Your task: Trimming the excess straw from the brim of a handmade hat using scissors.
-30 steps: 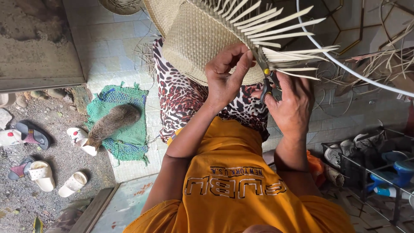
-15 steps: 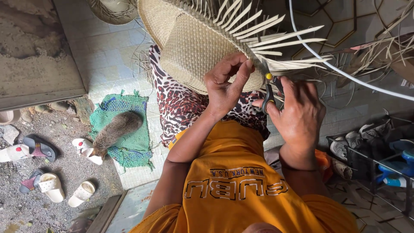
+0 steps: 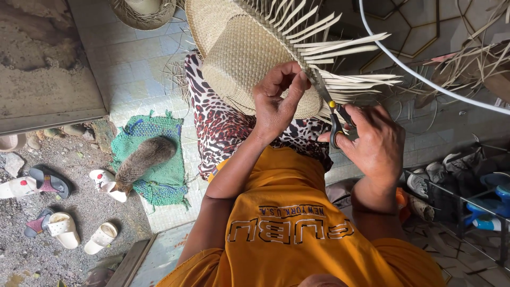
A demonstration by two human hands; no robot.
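scissors (image 3: pixel 336 123) with black handles and a yellow pivot sit gripped in the right hand (image 3: pixel 372 143), now nearer the frame's centre than a second ago. left hand (image 3: pixel 276 101) pinches the woven straw hat (image 3: pixel 249 58) brim; blades probably at its loose strips (image 3: pixel 350 48).

Loose straw ends (image 3: pixel 345 58) and a white tube (image 3: pixel 425 79) crowd the right; the tiled floor (image 3: pixel 133 69) left of the hat (image 3: pixel 249 53) is open.

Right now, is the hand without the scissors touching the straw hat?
Touching. The head view shows the left hand pressed on the woven hat, its fingers curled over the brim edge with no gap.
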